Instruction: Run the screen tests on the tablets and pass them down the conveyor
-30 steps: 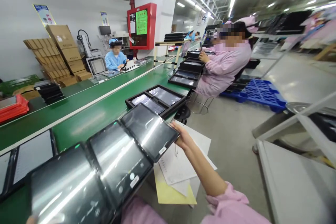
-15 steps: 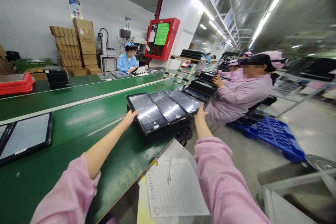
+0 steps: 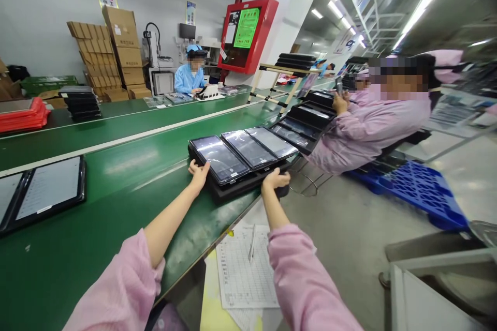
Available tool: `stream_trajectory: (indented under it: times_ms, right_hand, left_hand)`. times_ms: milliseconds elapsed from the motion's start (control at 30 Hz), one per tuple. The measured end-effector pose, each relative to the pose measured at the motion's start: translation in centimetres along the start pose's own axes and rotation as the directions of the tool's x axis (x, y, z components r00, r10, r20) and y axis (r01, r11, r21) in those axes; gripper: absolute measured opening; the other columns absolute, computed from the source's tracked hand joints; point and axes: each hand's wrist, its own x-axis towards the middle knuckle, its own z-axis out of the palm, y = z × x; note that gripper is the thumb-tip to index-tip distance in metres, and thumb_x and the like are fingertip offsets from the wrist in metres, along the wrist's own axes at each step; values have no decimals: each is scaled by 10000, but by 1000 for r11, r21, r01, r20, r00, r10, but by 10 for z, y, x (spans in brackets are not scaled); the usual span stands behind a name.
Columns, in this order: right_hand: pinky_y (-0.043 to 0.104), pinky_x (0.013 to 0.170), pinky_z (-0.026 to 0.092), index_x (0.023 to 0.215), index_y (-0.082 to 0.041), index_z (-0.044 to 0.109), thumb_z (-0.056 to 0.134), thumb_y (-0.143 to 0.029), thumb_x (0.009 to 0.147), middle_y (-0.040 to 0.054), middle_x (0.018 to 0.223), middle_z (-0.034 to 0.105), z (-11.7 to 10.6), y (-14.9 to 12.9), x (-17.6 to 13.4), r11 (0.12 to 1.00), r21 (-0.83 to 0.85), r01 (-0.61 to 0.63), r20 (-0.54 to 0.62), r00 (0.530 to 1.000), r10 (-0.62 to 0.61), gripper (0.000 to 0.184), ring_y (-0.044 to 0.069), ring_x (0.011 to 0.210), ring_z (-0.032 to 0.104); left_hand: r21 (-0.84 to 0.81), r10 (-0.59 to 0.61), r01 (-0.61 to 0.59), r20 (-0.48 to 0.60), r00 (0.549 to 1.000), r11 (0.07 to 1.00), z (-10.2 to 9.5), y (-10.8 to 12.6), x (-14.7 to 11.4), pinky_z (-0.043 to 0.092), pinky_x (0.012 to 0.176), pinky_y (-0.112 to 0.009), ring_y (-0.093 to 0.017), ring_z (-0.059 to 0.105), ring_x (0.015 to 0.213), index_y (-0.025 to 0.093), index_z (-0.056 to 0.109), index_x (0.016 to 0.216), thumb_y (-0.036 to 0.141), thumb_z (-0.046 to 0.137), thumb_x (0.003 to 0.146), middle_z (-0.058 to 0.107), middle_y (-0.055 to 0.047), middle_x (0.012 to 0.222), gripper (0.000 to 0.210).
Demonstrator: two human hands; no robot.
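Three tablets with glossy dark screens lie side by side; the nearest tablet [image 3: 222, 159] is at the left, the middle tablet [image 3: 249, 148] beside it. Beneath them is a thick black tray [image 3: 233, 192] on the green bench, at its right-hand edge. My left hand [image 3: 199, 176] grips the tray's left side, thumb up by the nearest tablet's edge. Along the front side, near its right corner, my right hand [image 3: 275, 181] is closed with curled fingers at the tray; part of its grip is hidden.
More tablets [image 3: 50, 189] lie at the left on the green bench [image 3: 128, 217]. A paper form [image 3: 244, 279] with a pen [image 3: 252, 245] is below the bench edge. At the right sits a co-worker in pink [image 3: 382, 114], near black trays [image 3: 297, 129] and a blue pallet [image 3: 417, 191].
My right hand has shifted from the tablets' right end down and left to the tray's front side. My left hand moved slightly right. The view has turned a little.
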Motion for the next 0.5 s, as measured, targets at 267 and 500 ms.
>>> stream_trajectory:
  times_ms: [267, 500]
  right_hand:
    - [534, 1174, 356, 1468, -174, 438, 537, -434, 990, 169, 1528, 440, 8, 46, -116, 974, -222, 40, 280, 960, 25, 553, 320, 1428, 407]
    - [535, 1035, 493, 1363, -190, 560, 632, -424, 974, 117, 1414, 543, -2, -4, -97, 975, -185, 122, 352, 935, -50, 460, 284, 1233, 571]
  left_hand:
    - [93, -27, 6, 225, 974, 996, 15, -51, -93, 58, 1282, -436, -327, 48, 1576, 98, 126, 1578, 622, 635, 861, 110, -270, 1624, 1024]
    - [44, -45, 28, 462, 886, 999, 24, -49, -75, 176, 1269, -450, -328, 220, 1549, 140, 213, 1604, 608, 685, 827, 229, -236, 1638, 1023]
